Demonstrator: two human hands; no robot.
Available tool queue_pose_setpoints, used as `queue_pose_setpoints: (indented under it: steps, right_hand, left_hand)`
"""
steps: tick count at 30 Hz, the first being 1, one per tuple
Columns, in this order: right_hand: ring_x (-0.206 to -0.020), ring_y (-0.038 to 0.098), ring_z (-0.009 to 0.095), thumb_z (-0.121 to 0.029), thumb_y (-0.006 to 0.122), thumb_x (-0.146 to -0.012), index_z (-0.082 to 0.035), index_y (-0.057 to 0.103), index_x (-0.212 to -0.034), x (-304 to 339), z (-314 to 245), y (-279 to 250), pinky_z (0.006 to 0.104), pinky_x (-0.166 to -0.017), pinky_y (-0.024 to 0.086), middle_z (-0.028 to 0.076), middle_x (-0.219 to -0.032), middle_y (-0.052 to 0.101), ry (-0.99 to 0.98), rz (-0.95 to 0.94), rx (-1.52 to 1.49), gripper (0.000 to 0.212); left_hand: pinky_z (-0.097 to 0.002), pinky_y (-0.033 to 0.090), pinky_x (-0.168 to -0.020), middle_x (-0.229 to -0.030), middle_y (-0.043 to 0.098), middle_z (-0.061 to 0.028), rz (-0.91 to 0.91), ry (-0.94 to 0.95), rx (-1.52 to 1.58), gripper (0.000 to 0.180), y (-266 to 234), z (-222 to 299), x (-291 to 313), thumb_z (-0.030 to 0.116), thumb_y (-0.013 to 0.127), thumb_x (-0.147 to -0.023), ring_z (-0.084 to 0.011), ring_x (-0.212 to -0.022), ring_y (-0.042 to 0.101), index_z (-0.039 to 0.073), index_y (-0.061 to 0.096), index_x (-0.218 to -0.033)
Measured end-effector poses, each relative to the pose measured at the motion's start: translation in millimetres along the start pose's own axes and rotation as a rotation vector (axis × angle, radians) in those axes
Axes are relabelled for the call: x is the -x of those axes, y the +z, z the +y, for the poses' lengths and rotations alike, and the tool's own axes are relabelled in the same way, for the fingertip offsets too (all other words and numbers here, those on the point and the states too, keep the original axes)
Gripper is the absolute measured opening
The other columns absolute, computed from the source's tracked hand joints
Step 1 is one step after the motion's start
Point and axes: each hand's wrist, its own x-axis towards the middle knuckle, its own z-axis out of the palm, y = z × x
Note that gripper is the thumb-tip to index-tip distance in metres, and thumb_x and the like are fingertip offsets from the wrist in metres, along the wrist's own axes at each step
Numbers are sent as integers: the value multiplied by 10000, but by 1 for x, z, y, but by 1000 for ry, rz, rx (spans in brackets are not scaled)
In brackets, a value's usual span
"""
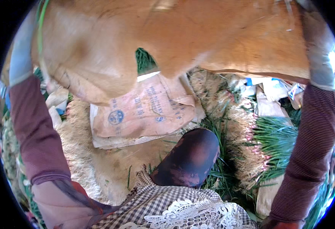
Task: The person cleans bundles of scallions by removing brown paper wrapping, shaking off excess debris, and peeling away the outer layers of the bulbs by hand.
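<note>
A large brown sheet (236,34) hangs raised across the upper view, partly blurred, with a gap in it that shows green leaves. Both my arms reach up along its sides. My left hand (21,57), in a pale grey glove, is at the sheet's left edge; my right hand (320,49), also gloved, is at its right edge. The fingers of both are out of sight, but the sheet is held up between them. Below lies a flattened pinkish woven sack (141,110) with blue print, its upper part covered by the sheet.
Bundled spring onions (268,141) with pale roots and green tops lie on the right. More rooty bundles (74,141) line the left. My bent knee (192,156) and checked, lace-trimmed apron (156,202) fill the lower middle. Packaging scraps (274,89) lie at the far right.
</note>
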Motion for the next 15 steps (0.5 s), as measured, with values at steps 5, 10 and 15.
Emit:
queue_pose_setpoints:
  steps: [5,10,15]
  right_hand:
    - [-693,569,283,-134,562,-658,-151,544,-877,67,-144,37,374,-560,460,80,-775,584,-212,314,-851,220]
    - [-613,570,182,-152,511,-748,-126,536,-794,225,-219,108,309,-525,482,50,-678,546,-640,-503,-734,59]
    - [-734,540,221,-144,509,-690,-139,554,-824,344,-244,133,322,-576,439,65,-793,531,-582,-739,-762,141]
  left_hand:
    - [-348,432,-648,-812,566,-78,-374,-186,-299,142,5,-34,134,225,492,-757,-205,-792,550,108,538,-824]
    - [-362,438,-624,-808,559,-76,-1122,37,-419,148,89,59,261,238,500,-754,-204,-796,554,107,522,-820]
    - [-382,434,-654,-840,566,-96,-1109,34,-42,188,179,63,373,152,508,-720,-258,-786,559,101,520,-901]
